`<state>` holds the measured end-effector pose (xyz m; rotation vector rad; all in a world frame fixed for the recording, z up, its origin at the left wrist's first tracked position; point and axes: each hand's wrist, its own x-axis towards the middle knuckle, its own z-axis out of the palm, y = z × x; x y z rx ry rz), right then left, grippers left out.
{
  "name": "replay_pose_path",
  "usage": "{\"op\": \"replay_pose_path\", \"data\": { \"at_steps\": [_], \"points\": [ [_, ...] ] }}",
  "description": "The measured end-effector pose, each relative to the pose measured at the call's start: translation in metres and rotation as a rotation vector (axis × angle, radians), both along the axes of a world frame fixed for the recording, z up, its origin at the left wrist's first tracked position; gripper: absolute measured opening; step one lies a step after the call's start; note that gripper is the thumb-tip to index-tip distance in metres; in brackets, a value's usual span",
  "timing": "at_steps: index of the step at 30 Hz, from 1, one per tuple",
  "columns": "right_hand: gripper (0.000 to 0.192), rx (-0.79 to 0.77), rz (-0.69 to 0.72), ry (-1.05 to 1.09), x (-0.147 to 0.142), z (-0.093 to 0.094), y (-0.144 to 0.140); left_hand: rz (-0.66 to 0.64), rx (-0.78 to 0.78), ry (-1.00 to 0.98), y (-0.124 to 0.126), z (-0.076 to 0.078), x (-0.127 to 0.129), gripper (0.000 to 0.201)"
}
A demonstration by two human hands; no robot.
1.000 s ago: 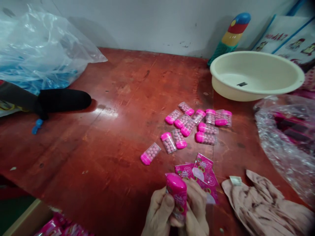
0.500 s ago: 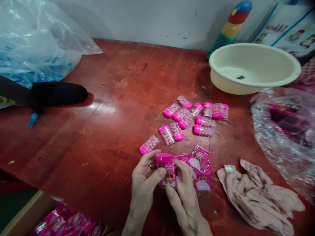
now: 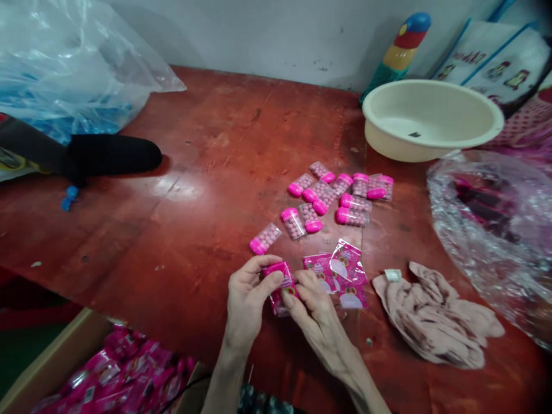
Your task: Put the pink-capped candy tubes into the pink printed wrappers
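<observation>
Pink-wrapped candy container [image 3: 286,280] sits near us between our left hand [image 3: 245,299] and right hand [image 3: 315,303], thumbs and fingertips closed on it; its long axis runs near to far, far end leaning left.

The left hand [image 3: 245,302] and right hand [image 3: 317,313] partly hide the pink packet [image 3: 277,305]; below and left of them, the picture's edge crops the carton [image 3: 52,359].
</observation>
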<state>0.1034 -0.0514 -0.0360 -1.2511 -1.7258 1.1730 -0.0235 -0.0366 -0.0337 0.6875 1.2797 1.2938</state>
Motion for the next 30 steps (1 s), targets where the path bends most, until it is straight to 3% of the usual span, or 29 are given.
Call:
{"op": "replay_pose_path", "data": {
  "at_steps": [5,9,11,14,16,19,22,24,26,30],
  "points": [
    [0.032,-0.116,0.118,0.151,0.001,0.001,-0.01,0.194,0.019,-0.042,0.007,-0.002,-0.021,0.018],
    [0.021,-0.112,-0.099,0.238,-0.004,-0.005,-0.011,0.182,0.074,0.036,0.004,0.0,-0.026,0.019],
    [0.019,-0.148,-0.11,0.24,-0.01,-0.006,-0.011,0.116,0.082,0.058,-0.001,0.001,-0.019,0.019],
    [0.023,-0.262,-0.034,0.182,-0.017,-0.004,-0.012,0.037,0.062,0.042,-0.01,-0.003,-0.012,0.02],
    [0.023,-0.31,0.028,0.151,-0.019,-0.003,-0.016,0.051,0.044,0.012,-0.014,-0.005,-0.014,0.02],
    [0.017,-0.347,0.171,0.145,-0.019,-0.006,-0.022,0.182,0.03,0.002,-0.014,-0.008,-0.028,0.02],
    [0.016,-0.344,0.216,0.143,-0.019,-0.012,-0.026,0.318,0.087,0.112,-0.002,-0.005,-0.044,0.023],
    [0.017,-0.315,0.189,0.128,-0.02,-0.017,-0.027,0.269,0.139,0.28,0.012,-0.002,-0.048,0.024],
    [0.018,-0.276,0.16,0.111,-0.02,-0.02,-0.026,0.106,0.16,0.48,0.028,0.001,-0.046,0.023],
    [0.019,-0.214,0.132,0.09,-0.018,-0.027,-0.025,-0.069,0.149,0.615,0.052,0.001,-0.034,0.017]
  ]
}}
